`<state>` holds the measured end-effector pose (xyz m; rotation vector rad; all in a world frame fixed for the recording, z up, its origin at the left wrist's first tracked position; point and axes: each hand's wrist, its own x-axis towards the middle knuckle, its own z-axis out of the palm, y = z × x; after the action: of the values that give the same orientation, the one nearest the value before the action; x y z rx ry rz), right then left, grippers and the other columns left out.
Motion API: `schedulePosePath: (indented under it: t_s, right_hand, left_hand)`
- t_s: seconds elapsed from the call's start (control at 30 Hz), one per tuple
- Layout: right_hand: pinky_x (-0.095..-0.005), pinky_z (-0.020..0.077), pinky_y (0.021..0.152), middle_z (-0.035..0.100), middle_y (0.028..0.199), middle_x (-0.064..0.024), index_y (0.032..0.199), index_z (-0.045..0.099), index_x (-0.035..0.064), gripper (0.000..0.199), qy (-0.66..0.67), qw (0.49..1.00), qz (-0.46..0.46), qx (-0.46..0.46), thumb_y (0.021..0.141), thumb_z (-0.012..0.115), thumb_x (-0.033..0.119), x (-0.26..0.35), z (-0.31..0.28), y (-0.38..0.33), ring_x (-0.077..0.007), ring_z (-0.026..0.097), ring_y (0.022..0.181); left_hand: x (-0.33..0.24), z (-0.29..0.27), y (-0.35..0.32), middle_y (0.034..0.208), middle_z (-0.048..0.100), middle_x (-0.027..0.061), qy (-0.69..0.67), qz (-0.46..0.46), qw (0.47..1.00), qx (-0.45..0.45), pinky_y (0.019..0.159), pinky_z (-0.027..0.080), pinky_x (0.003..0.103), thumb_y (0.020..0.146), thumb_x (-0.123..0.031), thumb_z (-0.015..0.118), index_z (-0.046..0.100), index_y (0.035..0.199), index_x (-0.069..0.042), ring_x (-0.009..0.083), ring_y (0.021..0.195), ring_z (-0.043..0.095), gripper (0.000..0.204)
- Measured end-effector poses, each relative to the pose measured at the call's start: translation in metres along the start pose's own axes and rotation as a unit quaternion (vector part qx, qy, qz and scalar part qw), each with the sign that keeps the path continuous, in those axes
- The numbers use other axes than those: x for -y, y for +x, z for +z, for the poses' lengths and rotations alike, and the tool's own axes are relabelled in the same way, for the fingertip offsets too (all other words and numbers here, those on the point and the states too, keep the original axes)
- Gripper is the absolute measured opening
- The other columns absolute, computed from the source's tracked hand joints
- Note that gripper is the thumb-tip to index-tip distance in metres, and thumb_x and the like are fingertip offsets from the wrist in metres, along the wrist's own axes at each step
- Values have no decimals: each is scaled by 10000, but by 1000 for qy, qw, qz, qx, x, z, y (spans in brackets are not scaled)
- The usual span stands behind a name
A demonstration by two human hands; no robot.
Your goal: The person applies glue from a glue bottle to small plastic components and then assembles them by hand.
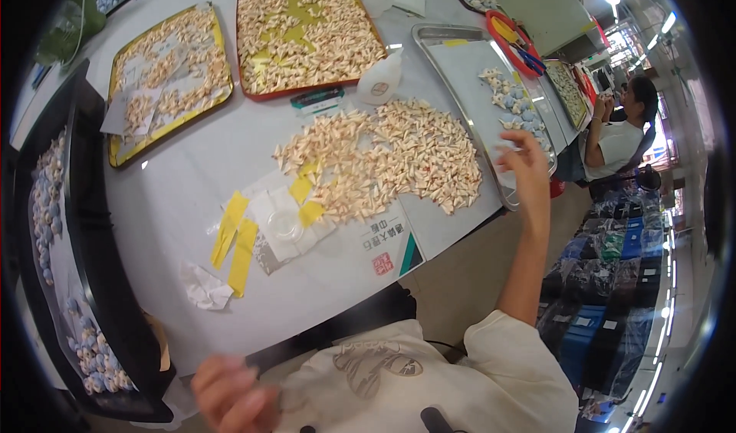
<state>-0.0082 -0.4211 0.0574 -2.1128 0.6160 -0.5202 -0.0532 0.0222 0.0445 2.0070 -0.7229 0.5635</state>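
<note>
My right hand [526,161] hangs over the near end of a silver metal tray [441,57], just beside small blue-and-cream pieces [512,102] set in rows on its sheet. The thumb and fingers are apart, and nothing shows between them. Down at the lower edge, close to my shirt, my left hand [234,395] is smeared by motion, so its grip cannot be made out. A wide heap of small cream, pointed pieces [414,145] covers the middle of the table. Left of the heap lie a small round clear dish [285,223] on white paper and yellow tape strips [242,256].
Two yellow trays [115,153] [245,92] of cream pieces stand at the back. A black crate [115,272] with blue pieces is at far left. Near the heap stand a white bottle [381,76] and crumpled paper [205,286]. Another person [617,138] sits at right.
</note>
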Motion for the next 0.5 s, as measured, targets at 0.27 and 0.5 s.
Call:
schedulePosePath:
  t_s: [0.27, 0.5]
  right_hand:
    - [-394, 443, 795, 562, 1041, -166, 1013, 584, 52, 280, -344, 929, -135, -31, 735, 574, 89, -89, -44, 103, -332, 559, 888]
    - [-419, 412, 890, 550, 1123, -171, 1143, 557, 105, 363, -332, 932, -111, -99, 809, 587, 244, -83, -58, 124, -349, 526, 1044]
  left_hand:
    - [45, -119, 18, 1117, 538, 168, 333, -11, 940, -70, 907, 411, 352, 944, -37, 407, 497, 1167, 0, 252, 990, 533, 243]
    - [97, -184, 23, 1298, 398, 160, 309, -280, 903, 109, 1010, 315, 326, 929, -134, 446, 382, 1308, -29, 260, 1193, 422, 399]
